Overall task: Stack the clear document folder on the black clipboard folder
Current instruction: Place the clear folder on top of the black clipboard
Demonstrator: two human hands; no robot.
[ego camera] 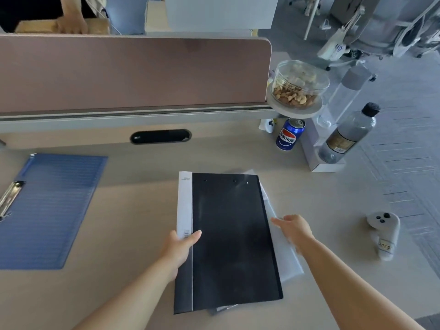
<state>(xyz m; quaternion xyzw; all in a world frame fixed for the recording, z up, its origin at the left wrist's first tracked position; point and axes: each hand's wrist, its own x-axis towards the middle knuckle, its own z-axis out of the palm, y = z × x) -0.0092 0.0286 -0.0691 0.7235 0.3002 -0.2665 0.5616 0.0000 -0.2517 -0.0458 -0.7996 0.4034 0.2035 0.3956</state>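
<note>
The black clipboard folder (pixel 232 239) lies on the desk in front of me, with a white label strip along its left spine. My left hand (pixel 182 246) grips that left edge, thumb on top. Under the black folder lies the clear document folder (pixel 284 253); only a pale strip of it sticks out along the right side and at the bottom. My right hand (pixel 294 228) rests at the right edge with fingers pointing left, touching the clear folder where it meets the black one. Whether it grips the clear folder is hard to tell.
A blue clipboard (pixel 51 208) lies at the left. A cola can (pixel 289 136), a dark-capped bottle (pixel 347 134) on a white box and a jar of nuts (pixel 297 85) stand at the back right. A white controller (pixel 384 232) lies to the right. A partition (pixel 133 72) closes the back.
</note>
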